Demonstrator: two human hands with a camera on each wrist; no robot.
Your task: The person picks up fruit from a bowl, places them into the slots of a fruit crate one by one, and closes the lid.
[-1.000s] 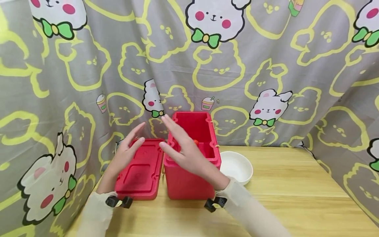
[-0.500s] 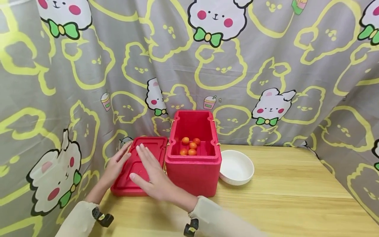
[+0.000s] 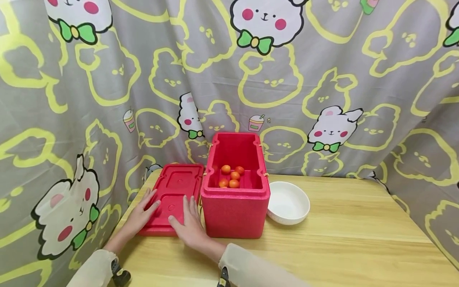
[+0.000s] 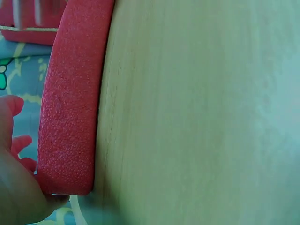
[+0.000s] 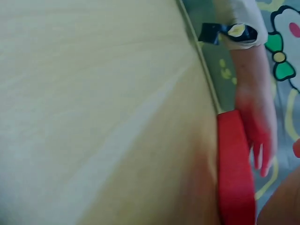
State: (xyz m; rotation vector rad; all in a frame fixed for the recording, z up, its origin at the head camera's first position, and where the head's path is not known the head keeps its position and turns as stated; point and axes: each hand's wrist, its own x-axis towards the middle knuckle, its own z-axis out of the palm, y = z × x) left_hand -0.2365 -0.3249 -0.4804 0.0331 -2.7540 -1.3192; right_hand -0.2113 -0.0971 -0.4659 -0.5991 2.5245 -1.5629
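A red lid [image 3: 165, 218] lies flat on the wooden table, left of the red box. At its left front corner my left hand [image 3: 140, 215] rests with fingers extended; in the left wrist view this hand [image 4: 16, 187] meets the end of the lid [image 4: 72, 103]. Over the lid's right front part, in the gap beside the box, is my right hand [image 3: 191, 229], fingers straight and thumb spread. The right wrist view has the left hand [image 5: 255, 110] alongside the red lid edge [image 5: 234, 168]. Inside the uncovered box [image 3: 234, 217] are several small orange-red tomatoes [image 3: 234, 175].
To the right of the box stands a white bowl [image 3: 288, 201]. Wooden tabletop [image 3: 351, 235] extends right and in front. A grey patterned curtain [image 3: 279, 91] hangs behind and along both sides. Thin gold cords [image 3: 266, 174] stick out at the box rim.
Both hands have come down and left from in front of the box to the lid, the right one lowering further. The tomatoes in the box have come into view.
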